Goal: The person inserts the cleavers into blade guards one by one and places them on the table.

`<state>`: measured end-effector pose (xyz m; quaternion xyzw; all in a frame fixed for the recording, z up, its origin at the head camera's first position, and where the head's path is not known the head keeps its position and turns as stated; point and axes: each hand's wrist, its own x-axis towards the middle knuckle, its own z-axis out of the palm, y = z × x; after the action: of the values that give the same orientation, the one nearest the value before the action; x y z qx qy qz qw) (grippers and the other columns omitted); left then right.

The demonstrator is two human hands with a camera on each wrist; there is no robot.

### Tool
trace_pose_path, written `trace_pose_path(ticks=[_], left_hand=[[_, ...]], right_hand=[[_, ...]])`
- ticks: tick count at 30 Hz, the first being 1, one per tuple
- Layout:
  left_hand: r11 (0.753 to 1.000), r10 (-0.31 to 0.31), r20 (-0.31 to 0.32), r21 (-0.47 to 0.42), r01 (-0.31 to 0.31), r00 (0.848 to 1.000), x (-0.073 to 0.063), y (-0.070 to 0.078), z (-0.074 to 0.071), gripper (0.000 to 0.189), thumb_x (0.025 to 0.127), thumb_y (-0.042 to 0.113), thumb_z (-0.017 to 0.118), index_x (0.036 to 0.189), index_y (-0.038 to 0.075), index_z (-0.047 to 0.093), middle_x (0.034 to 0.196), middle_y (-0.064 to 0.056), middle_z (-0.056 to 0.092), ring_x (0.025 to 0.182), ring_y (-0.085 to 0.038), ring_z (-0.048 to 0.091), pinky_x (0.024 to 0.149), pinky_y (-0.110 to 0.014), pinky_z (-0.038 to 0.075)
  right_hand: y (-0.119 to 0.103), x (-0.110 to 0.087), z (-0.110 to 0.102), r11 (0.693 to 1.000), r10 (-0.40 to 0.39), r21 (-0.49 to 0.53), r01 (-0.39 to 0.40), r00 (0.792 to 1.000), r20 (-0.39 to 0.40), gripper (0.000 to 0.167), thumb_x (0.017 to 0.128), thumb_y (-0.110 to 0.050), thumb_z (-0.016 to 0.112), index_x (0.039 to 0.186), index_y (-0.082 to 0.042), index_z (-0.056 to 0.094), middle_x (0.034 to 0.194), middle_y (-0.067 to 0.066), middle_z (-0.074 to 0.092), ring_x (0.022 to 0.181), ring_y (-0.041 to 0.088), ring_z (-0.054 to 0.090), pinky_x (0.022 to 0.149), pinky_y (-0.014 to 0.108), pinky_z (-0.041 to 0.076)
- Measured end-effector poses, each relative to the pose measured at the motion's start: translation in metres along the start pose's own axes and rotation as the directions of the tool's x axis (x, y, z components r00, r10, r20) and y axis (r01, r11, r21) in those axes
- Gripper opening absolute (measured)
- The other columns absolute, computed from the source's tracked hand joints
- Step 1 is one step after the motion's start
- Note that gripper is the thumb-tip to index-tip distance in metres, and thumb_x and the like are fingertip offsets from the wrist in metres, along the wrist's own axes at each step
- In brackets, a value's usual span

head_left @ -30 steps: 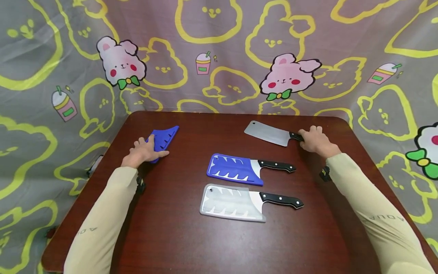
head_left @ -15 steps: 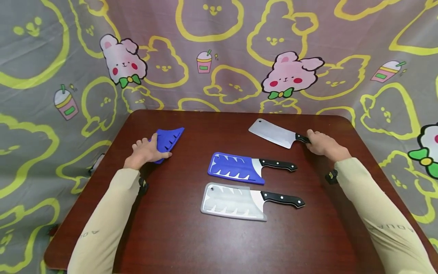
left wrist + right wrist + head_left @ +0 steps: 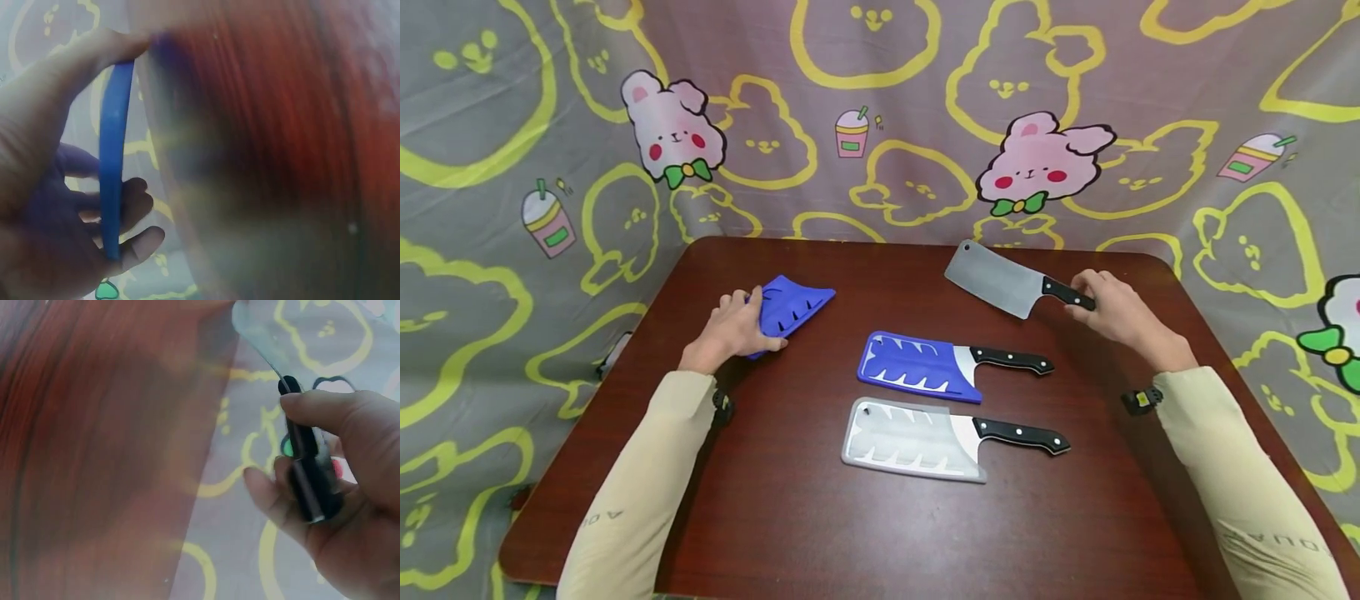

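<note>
At the table's left side my left hand [image 3: 732, 327] grips a blue blade sheath [image 3: 793, 305] by one end, its toothed cut-outs facing the middle. In the left wrist view the sheath [image 3: 114, 156] is seen edge-on between thumb and fingers. Over the back right, my right hand [image 3: 1116, 308] holds a bare cleaver [image 3: 996, 279] by its black handle, the blade pointing left. The right wrist view shows thumb and fingers around that handle [image 3: 303, 444]. Between the hands lie a cleaver in a blue sheath [image 3: 917, 365] and, nearer, one in a translucent grey sheath [image 3: 913, 440].
The dark red-brown table [image 3: 760, 500] has rounded corners. A patterned curtain [image 3: 910, 100] with rabbits and cups hangs right behind it and along both sides. Both sheathed cleavers have their black handles towards the right.
The left hand has brought the blue sheath a little to the right, turning it. The right hand has drawn the bare cleaver rightwards and raised it, with its handle now further in the grip.
</note>
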<state>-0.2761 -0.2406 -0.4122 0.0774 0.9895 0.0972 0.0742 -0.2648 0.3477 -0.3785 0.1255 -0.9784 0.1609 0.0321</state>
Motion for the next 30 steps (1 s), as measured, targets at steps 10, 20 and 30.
trace_pose_path(ticks=[10, 20, 30], left_hand=[[0.983, 0.179, -0.119, -0.012, -0.182, 0.977, -0.004, 0.030, 0.000, 0.111, 0.074, 0.057, 0.073, 0.156, 0.003, 0.020, 0.146, -0.029, 0.034, 0.128, -0.047, 0.035, 0.101, -0.061, 0.034], [0.947, 0.314, -0.172, -0.016, -0.322, 0.934, -0.010, 0.066, -0.001, 0.107, 0.074, 0.059, 0.073, 0.156, 0.009, 0.025, 0.146, -0.024, 0.037, 0.124, -0.042, 0.039, 0.097, -0.055, 0.037], [0.925, 0.374, -0.205, 0.006, -0.381, 0.905, -0.013, 0.093, -0.009, 0.106, 0.074, 0.056, 0.076, 0.156, 0.011, 0.027, 0.146, -0.023, 0.037, 0.124, -0.041, 0.039, 0.097, -0.053, 0.039]], right_hand=[[-0.022, -0.006, -0.010, 0.994, 0.032, 0.106, -0.021, 0.994, -0.104, 0.033, 0.096, -0.031, 0.062, 0.120, -0.009, 0.055, 0.090, 0.015, 0.065, 0.063, 0.022, 0.059, 0.056, 0.033, 0.044], [-0.028, -0.009, -0.010, 0.990, 0.059, -0.130, -0.052, 0.997, 0.051, 0.040, 0.093, -0.029, 0.064, 0.120, -0.002, 0.055, 0.077, 0.013, 0.064, 0.060, 0.025, 0.054, 0.054, 0.041, 0.042], [-0.038, -0.022, -0.013, 0.989, -0.039, -0.148, 0.028, 0.996, -0.076, 0.030, 0.091, -0.020, 0.064, 0.114, -0.002, 0.054, 0.075, 0.010, 0.062, 0.058, 0.023, 0.050, 0.052, 0.038, 0.039]])
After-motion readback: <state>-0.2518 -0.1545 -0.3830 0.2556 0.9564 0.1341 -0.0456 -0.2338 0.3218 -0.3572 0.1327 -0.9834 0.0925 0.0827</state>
